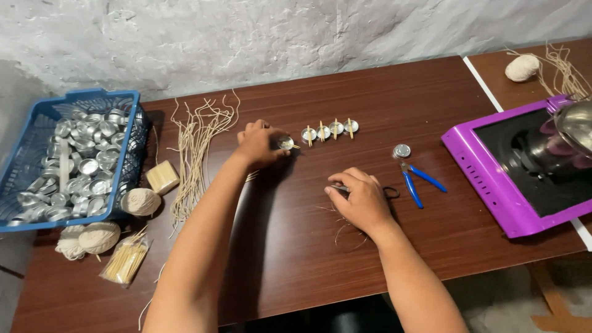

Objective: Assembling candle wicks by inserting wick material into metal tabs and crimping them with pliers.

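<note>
While pinched in the left hand (259, 145), small metal cup (285, 143) sits on brown table (345, 259), ending a row of four cups (329, 129) with sticks. Right hand (364, 200) curled over black scissors (388, 192). Nearby: blue pliers (418, 182), wick strands (194, 148), blue basket (37, 222).

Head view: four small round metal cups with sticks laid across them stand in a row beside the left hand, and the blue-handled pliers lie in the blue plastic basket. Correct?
Not quite. The head view shows the blue-handled pliers lying on the brown wooden table, right of the right hand, not in the blue plastic basket. The four stick-topped small round metal cups do stand in a row beside the left hand.
</note>
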